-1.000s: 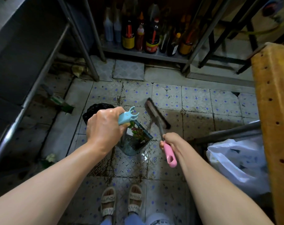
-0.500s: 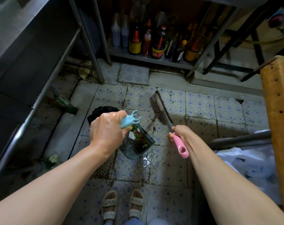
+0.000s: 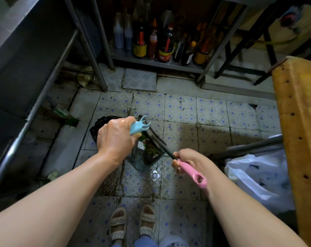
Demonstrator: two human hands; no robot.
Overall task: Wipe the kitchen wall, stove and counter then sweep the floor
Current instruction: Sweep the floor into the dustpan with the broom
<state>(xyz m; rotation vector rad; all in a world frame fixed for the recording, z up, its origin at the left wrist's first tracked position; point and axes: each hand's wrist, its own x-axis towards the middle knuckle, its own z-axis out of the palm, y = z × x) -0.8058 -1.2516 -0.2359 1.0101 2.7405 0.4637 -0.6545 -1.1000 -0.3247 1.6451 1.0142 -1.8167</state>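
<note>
My left hand (image 3: pixel 115 138) grips the light blue handle top (image 3: pixel 139 127) of an upright dustpan (image 3: pixel 144 163), whose dark pan rests on the tiled floor (image 3: pixel 213 122) and holds green and reddish scraps. My right hand (image 3: pixel 188 162) holds the pink handle (image 3: pixel 193 173) of a broom. The broom's dark brush head (image 3: pixel 155 138) lies across the pan's mouth, right beside the scraps. My sandalled feet (image 3: pixel 133 223) stand just behind.
A black bag (image 3: pixel 97 124) sits left of the dustpan. A white plastic bag (image 3: pixel 254 177) lies at right under a yellow wooden block (image 3: pixel 300 132). Sauce bottles (image 3: pixel 161 43) fill a low metal shelf ahead. Steel table legs (image 3: pixel 87 45) and litter (image 3: pixel 63 113) line the left side.
The broom head has swept from the open tiles toward me and left into the dustpan's mouth. My right hand drew back and lower. My left hand stayed on the dustpan handle.
</note>
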